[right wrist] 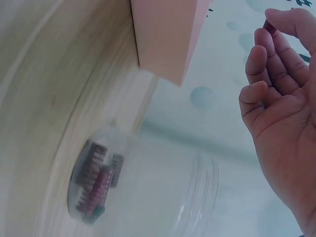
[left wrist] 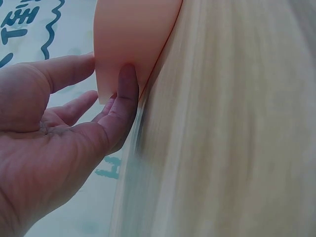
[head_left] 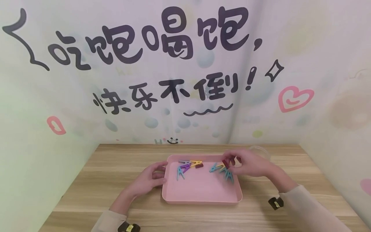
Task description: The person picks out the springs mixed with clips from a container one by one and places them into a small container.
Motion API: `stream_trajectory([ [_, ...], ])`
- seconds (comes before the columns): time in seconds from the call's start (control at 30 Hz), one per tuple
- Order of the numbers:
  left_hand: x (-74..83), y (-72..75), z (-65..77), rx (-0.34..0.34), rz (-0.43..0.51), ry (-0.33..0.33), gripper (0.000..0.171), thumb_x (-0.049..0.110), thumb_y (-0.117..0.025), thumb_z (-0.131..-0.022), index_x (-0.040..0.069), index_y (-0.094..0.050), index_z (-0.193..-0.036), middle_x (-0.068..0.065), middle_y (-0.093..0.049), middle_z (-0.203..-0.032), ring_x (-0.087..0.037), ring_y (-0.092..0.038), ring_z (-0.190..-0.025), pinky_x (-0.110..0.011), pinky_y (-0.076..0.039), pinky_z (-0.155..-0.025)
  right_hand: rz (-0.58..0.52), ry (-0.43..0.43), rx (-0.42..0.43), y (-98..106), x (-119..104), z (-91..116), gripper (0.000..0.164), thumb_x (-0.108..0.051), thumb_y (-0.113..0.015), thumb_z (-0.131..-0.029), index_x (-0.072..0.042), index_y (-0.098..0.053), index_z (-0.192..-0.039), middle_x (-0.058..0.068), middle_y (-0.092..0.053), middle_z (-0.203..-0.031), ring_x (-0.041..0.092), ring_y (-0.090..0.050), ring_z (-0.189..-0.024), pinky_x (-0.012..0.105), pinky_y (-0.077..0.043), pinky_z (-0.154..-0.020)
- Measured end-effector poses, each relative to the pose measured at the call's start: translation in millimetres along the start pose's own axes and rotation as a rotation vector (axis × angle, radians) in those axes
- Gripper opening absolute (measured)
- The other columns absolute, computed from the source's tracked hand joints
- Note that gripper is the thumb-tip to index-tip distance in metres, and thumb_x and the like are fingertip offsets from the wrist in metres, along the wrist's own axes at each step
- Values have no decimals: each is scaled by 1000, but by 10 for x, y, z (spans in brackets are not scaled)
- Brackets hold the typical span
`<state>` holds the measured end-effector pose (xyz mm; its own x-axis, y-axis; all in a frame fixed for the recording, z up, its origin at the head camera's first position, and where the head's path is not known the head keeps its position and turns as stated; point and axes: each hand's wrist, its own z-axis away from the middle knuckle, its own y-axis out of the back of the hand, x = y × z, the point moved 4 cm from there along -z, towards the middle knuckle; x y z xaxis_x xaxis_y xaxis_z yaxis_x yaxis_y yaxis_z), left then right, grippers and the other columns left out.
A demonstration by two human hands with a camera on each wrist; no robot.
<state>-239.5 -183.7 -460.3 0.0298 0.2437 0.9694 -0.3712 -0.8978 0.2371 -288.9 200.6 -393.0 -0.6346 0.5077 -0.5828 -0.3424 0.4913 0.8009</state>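
Note:
A shallow pink tray (head_left: 200, 193) lies on the table. Along its left side my left hand (head_left: 147, 180) touches the outer wall with its fingertips, the fingers loosely bent. Above the tray's right back corner, my right hand (head_left: 249, 162) pinches a small dark red claw clip (right wrist: 269, 28) between thumb and forefinger. Below that hand lie several blue clothespins (head_left: 228, 175) and a yellow clothespin (head_left: 220, 167). In the back left part of the tray are grey, yellow, purple (head_left: 185, 168) and blue clothespins, with another dark red clip (head_left: 199, 166) beside them.
Behind the right hand stands a clear round jar (right wrist: 163, 182), partly hidden in the head view. Several dark and red ridged clips (right wrist: 98, 185) lie at its bottom. A printed cloth wall (head_left: 174, 129) closes off the back of the wooden table (head_left: 116, 164).

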Motion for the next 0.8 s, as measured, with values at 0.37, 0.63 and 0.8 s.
stream_trajectory([
  [0.37,-4,-1,6,-1,1,-3,69,-3,-69,-99,-6,-36,-160,-30,-50,-146,-48,-57,-131,-41,-60,-100,79,-24,109,227,114,203,35,-10,-82,-90,-30,-71,-116,-13,-67,-93,16,-61,-85,31,-54,-66],
  [0.63,-16,4,4,-5,5,-8,69,-3,-69,-99,-7,-36,-160,-31,-49,-146,-47,-58,-130,-41,-61,-99,59,-40,170,358,260,364,38,-7,-83,-88,-26,-73,-119,-14,-66,-91,19,-61,-84,28,-52,-65],
  [0.8,-17,3,-2,-8,8,-11,69,-3,-69,-99,-7,-35,-159,-31,-49,-146,-48,-58,-130,-41,-61,-99,71,-68,196,437,311,459,37,-7,-85,-88,-23,-73,-119,-13,-67,-93,18,-61,-85,29,-52,-67],
])
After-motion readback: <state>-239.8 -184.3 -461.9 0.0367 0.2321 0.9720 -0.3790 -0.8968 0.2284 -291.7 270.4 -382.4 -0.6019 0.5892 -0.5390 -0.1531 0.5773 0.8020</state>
